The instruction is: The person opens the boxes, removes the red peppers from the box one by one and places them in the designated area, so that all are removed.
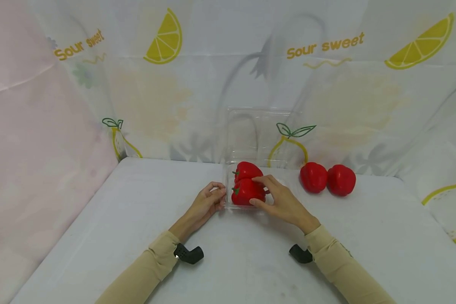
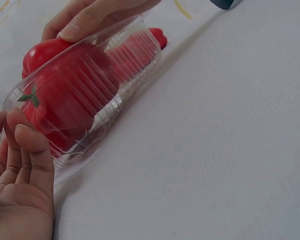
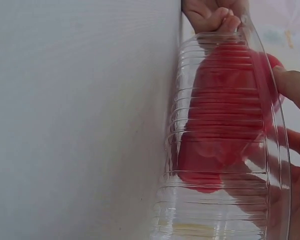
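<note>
Head view: two red peppers [image 1: 246, 192] sit in the clear container [image 1: 228, 194] on the desk [image 1: 156, 190]; left hand [image 1: 209, 199] pinching its rim, right hand [image 1: 283, 202] curled round the nearer pepper, two spare peppers [image 1: 313, 177] off right! Left wrist: bent fingers at the edge. Right wrist: thumb on red!

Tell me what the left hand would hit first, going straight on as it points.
The left hand would meet the clear container, whose edge it grips; beyond, probably a red pepper, though depth is unclear.
</note>
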A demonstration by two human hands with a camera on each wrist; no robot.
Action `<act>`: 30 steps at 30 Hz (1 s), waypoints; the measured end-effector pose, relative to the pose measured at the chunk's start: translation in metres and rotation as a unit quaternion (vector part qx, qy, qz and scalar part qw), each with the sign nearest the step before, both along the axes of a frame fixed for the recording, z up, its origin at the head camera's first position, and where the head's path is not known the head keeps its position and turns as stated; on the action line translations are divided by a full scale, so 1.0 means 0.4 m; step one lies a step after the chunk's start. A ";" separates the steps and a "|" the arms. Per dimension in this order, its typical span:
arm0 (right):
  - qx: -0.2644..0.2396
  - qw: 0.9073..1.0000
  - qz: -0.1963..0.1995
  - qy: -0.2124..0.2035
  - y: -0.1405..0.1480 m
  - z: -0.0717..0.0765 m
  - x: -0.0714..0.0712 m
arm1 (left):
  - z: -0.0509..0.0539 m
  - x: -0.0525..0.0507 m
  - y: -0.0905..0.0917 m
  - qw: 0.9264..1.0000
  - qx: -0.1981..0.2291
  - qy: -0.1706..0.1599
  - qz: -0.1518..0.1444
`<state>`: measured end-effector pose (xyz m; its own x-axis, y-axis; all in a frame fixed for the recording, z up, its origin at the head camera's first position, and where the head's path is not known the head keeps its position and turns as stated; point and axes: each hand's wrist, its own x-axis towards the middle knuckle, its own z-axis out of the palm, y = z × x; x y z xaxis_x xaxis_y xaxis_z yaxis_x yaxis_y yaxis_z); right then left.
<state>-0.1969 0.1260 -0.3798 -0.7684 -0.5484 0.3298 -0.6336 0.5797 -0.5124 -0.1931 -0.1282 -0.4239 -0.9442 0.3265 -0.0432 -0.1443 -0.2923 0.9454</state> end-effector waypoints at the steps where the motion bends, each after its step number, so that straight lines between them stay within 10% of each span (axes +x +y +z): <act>1: 0.000 1.000 0.000 -0.001 0.000 0.000 0.000 | 0.000 0.000 0.000 1.000 0.000 0.000 0.000; 30: 0.008 1.000 -0.010 -0.012 0.004 -0.001 -0.001 | -0.003 -0.001 0.001 1.000 -0.001 0.002 -0.002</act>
